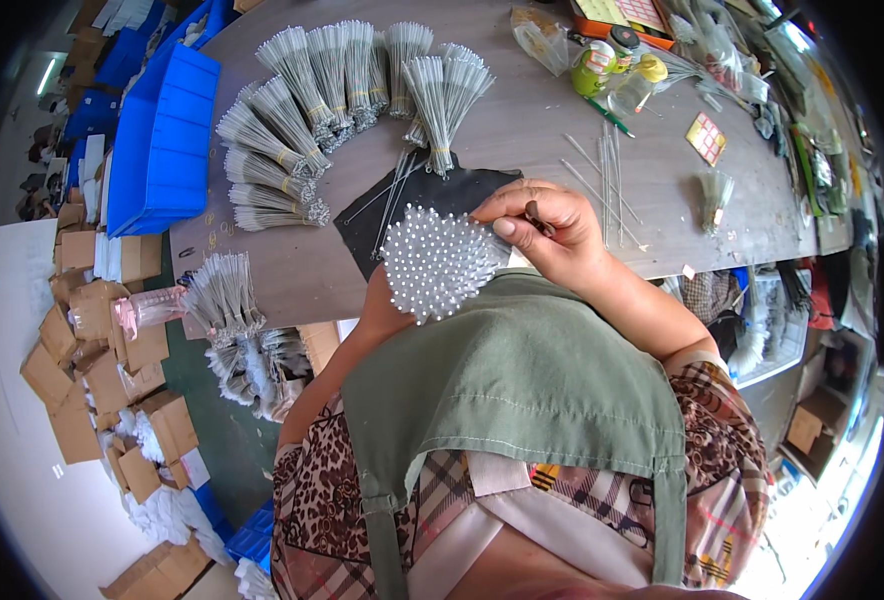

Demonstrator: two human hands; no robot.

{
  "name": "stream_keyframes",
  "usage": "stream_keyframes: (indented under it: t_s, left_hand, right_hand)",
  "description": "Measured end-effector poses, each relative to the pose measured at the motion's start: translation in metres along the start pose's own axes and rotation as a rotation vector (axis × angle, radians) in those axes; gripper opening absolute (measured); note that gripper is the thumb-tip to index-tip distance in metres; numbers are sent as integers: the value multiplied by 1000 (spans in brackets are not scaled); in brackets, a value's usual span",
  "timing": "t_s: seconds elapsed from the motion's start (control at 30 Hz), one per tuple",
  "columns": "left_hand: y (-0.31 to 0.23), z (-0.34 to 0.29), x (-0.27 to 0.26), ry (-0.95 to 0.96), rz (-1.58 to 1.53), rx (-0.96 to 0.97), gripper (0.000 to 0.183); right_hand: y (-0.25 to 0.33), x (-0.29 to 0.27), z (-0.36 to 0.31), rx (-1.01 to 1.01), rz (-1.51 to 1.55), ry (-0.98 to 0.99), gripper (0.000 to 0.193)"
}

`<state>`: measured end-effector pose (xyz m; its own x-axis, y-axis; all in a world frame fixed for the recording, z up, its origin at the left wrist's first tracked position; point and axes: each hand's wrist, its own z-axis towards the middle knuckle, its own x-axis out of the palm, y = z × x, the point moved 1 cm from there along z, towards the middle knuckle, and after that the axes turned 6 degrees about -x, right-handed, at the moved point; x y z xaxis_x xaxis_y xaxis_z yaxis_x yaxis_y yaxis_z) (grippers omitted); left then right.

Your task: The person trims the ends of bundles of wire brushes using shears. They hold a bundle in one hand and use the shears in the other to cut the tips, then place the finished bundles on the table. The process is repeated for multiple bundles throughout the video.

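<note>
A round bundle of thin wire sticks [440, 262] with white tips is held up in front of my apron, its tips toward me. My left hand [382, 298] is closed round it from below; its fingers are hidden behind the tips. My right hand [554, 226] is closed in a pinch at the bundle's right edge. A small dark brown thing [536, 216] pokes out between its fingers, too covered to name. Under the bundle lies a black sheet [360, 222] with a few loose sticks on it. More loose sticks [614, 190] lie right of my hand.
Several tied bundles [292, 75] fan across the table's far left. Bottles [594, 68], a green pen [612, 117] and a label card [706, 138] lie at right. A blue bin [167, 140] stands left, above cardboard boxes [92, 310]. More bundles [224, 292] sit beside the table edge.
</note>
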<state>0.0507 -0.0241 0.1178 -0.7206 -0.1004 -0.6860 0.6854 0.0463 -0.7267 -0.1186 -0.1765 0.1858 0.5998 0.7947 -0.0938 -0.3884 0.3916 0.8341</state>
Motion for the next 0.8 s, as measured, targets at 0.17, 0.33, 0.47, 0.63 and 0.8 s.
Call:
stream_keyframes:
  t_s: [0.17, 0.33, 0.47, 0.63, 0.8]
  left_hand:
    - [37, 4, 18, -60, 377, 263, 36]
    - [14, -10, 17, 61, 340, 10, 34]
    - [19, -2, 17, 243, 528, -73, 35]
    - [25, 1, 21, 134, 512, 7, 32]
    - [36, 1, 21, -43, 369, 185, 37]
  right_hand:
    - [-3, -2, -4, -183, -161, 54, 23]
    - [-3, -1, -6, -253, -236, 32, 19]
    - [-1, 1, -3, -311, -294, 27, 23]
    - [-1, 1, -5, -326, -349, 53, 28]
    - [-1, 5, -13, 51, -58, 34, 22]
